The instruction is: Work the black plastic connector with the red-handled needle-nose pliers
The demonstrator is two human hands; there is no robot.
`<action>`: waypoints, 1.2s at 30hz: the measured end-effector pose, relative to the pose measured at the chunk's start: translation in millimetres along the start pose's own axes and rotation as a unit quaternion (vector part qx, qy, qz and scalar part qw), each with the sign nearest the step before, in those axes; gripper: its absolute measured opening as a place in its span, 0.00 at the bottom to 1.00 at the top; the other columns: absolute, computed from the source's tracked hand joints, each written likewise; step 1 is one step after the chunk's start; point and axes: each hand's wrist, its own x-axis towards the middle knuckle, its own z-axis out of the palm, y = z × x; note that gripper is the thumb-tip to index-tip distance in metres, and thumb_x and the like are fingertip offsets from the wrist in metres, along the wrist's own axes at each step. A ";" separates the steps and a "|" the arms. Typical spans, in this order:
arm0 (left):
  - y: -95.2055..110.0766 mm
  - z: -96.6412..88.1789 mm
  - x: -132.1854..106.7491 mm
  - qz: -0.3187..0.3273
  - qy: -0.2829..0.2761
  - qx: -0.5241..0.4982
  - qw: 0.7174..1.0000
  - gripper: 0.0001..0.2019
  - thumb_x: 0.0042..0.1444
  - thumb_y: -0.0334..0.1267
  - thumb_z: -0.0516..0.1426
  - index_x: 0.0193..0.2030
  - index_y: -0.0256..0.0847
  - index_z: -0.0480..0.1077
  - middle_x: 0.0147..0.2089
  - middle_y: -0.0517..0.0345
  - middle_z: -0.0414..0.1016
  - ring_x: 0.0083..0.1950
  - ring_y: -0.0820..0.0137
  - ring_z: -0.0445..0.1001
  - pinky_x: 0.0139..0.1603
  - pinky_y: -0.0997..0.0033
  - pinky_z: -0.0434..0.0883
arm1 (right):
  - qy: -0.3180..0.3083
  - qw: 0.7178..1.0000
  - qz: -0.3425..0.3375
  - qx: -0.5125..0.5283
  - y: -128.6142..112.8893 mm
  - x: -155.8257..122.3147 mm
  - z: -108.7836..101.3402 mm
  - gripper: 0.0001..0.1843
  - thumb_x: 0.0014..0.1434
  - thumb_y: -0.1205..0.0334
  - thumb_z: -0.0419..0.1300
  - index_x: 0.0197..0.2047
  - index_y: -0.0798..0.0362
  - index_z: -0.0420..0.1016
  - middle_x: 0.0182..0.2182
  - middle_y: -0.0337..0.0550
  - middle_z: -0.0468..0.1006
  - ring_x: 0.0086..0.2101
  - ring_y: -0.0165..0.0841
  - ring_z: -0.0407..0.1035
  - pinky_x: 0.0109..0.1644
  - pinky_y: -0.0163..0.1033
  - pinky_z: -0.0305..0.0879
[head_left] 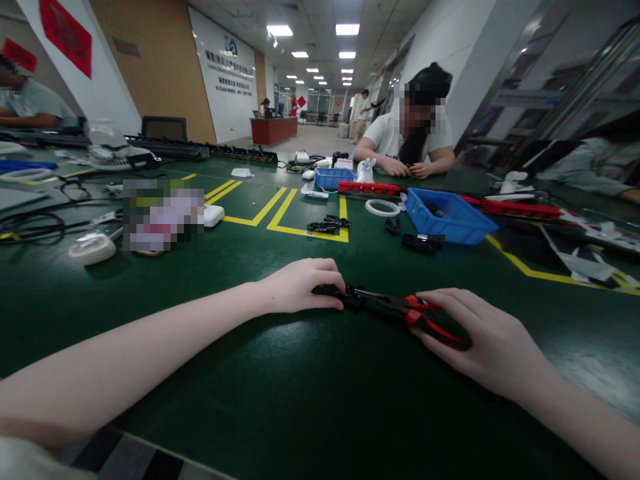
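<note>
My left hand (pixel 300 285) lies on the green table (pixel 280 400) with its fingers curled round a small black part (pixel 327 291). The jaws of red-handled pliers (pixel 400 308) meet that part at its right end. My right hand (pixel 483 340) grips the pliers' red and black handles, fingers wrapped over them. Both hands rest low on the table surface, close together near the middle.
A blue bin (pixel 450 217) stands beyond my right hand, with black parts (pixel 423 243) beside it and more black parts (pixel 327 225) inside the yellow floor-tape lines. A smaller blue bin (pixel 333 178) sits further back. A person (pixel 415 133) works opposite. Cables and white devices lie at left.
</note>
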 end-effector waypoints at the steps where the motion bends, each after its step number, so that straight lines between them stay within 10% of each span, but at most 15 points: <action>1: -0.1 0.0 -0.1 -0.001 0.001 -0.001 1.000 0.09 0.63 0.40 0.63 0.47 0.39 0.75 0.48 0.53 0.71 0.47 0.65 0.74 0.46 0.65 0.71 | 0.009 1.000 -0.009 -0.016 -0.5 0.0 -0.4 0.19 0.61 0.53 0.61 0.54 0.47 0.72 0.46 0.49 0.79 0.41 0.46 0.77 0.41 0.51 0.76; 23: -1.9 0.4 0.4 -0.026 0.000 -0.040 0.999 0.06 0.62 0.39 0.63 0.42 0.38 0.76 0.48 0.54 0.72 0.46 0.66 0.74 0.45 0.66 0.71 | -0.089 0.983 0.101 0.123 3.2 1.2 1.5 0.19 0.62 0.49 0.62 0.54 0.46 0.72 0.47 0.45 0.79 0.44 0.41 0.77 0.46 0.48 0.77; 36: -3.4 1.9 1.5 -0.008 0.008 -0.038 0.999 0.06 0.62 0.38 0.63 0.41 0.37 0.77 0.47 0.54 0.72 0.46 0.66 0.74 0.45 0.68 0.71 | 0.025 0.997 -0.040 -0.067 -3.0 -0.2 -0.8 0.19 0.62 0.56 0.60 0.55 0.52 0.70 0.46 0.52 0.79 0.41 0.44 0.77 0.41 0.47 0.76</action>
